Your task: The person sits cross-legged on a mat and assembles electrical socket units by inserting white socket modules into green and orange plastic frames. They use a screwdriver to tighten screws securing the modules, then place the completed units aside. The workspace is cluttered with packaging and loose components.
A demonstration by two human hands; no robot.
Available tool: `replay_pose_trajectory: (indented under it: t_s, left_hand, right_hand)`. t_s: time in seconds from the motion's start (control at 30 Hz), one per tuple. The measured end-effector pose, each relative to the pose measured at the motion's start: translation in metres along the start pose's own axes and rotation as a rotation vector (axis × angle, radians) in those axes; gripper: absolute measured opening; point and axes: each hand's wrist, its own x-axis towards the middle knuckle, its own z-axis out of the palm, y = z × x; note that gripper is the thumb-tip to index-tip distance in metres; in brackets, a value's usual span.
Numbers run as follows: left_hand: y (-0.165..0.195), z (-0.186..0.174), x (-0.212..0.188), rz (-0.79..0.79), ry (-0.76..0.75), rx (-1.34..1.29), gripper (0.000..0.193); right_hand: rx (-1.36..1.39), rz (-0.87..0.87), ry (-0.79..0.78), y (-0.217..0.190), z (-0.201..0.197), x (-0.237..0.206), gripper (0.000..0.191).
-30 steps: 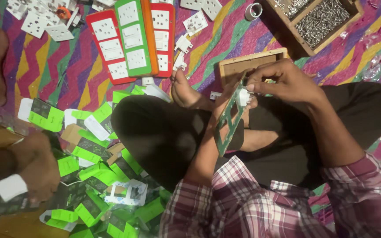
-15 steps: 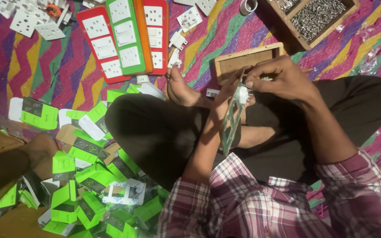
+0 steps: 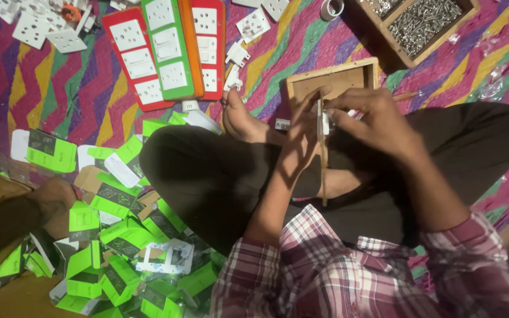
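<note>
Since a moment ago the thin board (image 3: 323, 154) has turned edge-on to the camera, so it now reads as a narrow upright strip, and both hands have shifted a little higher over the lap. A person sits cross-legged on a bright zigzag mat (image 3: 78, 94), wearing dark trousers and a plaid shirt. The left hand (image 3: 301, 138) and the right hand (image 3: 378, 121) are close together, both closed on the board from either side, with a small white part (image 3: 326, 122) pinched at its top near the right fingertips. The board hangs down between the knees, above a bare foot (image 3: 240, 121). Just beyond the hands lies an empty wooden tray (image 3: 331, 79); further off, a wooden box of screws (image 3: 422, 26). Red and green socket panels (image 3: 169, 50) lie on the mat ahead. To the left, a heap of green cardboard packets (image 3: 119, 235), where another person's hand (image 3: 54, 197) rests.
</note>
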Motion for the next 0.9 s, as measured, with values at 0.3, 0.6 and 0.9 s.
replay_pose_trajectory:
  t_s: [0.3, 0.6, 0.9]
  left_hand:
    - [-0.002, -0.001, 0.023, 0.125, 0.160, 0.629, 0.065]
    - [-0.001, 0.024, 0.025, -0.025, 0.359, 0.470, 0.055]
    - [-0.001, 0.022, 0.030, -0.070, 0.449, 0.394, 0.048]
  right_hand:
    - [0.272, 0.246, 0.202, 0.033, 0.035, -0.012, 0.013]
    - [0.542, 0.471, 0.350, 0.031, 0.051, -0.003, 0.040]
    - [0.657, 0.439, 0.246, 0.043, 0.044, -0.010, 0.040]
